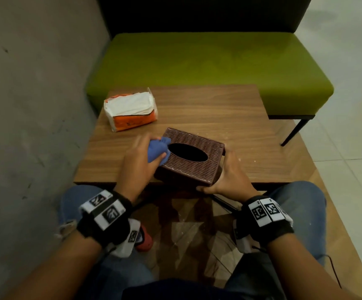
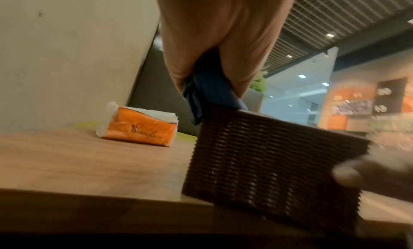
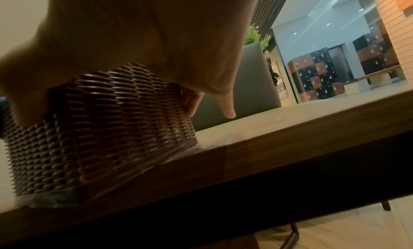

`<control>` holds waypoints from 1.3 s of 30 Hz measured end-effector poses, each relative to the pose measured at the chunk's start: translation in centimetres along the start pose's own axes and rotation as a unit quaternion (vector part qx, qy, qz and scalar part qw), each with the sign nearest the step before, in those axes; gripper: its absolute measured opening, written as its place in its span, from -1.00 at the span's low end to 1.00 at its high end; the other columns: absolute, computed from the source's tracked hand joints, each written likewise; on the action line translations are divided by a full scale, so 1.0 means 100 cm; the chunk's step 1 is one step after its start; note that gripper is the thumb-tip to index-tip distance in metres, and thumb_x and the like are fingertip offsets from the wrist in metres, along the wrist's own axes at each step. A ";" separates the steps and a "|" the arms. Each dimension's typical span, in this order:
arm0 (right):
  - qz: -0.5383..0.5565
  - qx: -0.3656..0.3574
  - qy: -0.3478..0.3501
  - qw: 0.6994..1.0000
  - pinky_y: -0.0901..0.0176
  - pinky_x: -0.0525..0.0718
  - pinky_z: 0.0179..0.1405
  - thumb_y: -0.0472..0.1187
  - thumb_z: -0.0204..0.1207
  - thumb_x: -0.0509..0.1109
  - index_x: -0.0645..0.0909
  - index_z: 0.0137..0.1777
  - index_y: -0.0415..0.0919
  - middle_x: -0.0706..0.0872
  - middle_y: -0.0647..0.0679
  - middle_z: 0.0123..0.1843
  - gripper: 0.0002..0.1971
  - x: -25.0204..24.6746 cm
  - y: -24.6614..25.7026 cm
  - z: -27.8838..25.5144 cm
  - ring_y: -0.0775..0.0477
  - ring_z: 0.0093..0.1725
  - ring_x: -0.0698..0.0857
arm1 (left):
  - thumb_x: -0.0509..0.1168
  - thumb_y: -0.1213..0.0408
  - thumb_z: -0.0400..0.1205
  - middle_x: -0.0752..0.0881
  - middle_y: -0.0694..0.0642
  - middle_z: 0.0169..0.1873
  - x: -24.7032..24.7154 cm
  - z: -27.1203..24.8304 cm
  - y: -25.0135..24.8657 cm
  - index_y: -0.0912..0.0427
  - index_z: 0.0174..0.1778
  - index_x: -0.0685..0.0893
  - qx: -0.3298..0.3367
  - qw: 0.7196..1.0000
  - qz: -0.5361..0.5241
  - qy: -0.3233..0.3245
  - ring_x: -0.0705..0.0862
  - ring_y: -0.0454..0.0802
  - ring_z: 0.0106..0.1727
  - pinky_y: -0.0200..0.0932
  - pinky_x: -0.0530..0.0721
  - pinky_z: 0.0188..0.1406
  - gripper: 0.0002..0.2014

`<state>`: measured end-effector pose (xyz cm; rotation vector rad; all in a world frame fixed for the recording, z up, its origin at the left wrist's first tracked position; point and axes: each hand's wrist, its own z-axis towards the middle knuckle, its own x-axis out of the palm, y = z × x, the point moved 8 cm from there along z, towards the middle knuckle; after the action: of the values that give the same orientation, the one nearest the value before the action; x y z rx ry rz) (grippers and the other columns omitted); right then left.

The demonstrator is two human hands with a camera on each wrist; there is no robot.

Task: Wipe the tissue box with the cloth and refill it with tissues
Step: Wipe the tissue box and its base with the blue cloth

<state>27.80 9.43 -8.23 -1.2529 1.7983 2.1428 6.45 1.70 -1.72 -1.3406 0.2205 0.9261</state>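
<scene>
A dark brown woven tissue box [image 1: 194, 167] [image 2: 268, 164] [image 3: 93, 129] with an oval slot in its top stands at the near edge of the wooden table [image 1: 230, 118]. My left hand [image 1: 139, 161] grips a bunched blue cloth [image 1: 157, 149] [image 2: 212, 92] against the box's top left corner. My right hand [image 1: 227, 176] [image 3: 156, 49] clasps the box's right end, thumb at the near corner, fingers round the far side. An opened orange pack of white tissues [image 1: 130, 111] [image 2: 138, 127] lies at the table's back left.
A green padded bench [image 1: 208, 61] runs behind the table, a grey wall [image 1: 35, 105] on the left. My knees in jeans sit under the table's near edge. Tiled floor lies to the right.
</scene>
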 end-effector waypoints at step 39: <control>-0.167 0.008 -0.024 0.986 -0.43 -0.05 0.63 0.47 0.34 0.30 0.12 0.68 0.01 0.12 0.13 0.70 -0.02 -0.008 0.032 0.012 0.08 0.71 -0.04 | 0.41 0.23 0.46 0.60 -0.14 0.11 0.000 -0.012 -0.021 -0.08 0.11 0.59 0.136 0.977 -0.045 0.160 0.57 -0.27 0.20 -0.40 0.47 0.19 -0.68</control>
<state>26.00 9.84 -5.21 -1.3725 1.4607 1.9517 8.32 0.77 -0.54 -1.2273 0.5115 0.5753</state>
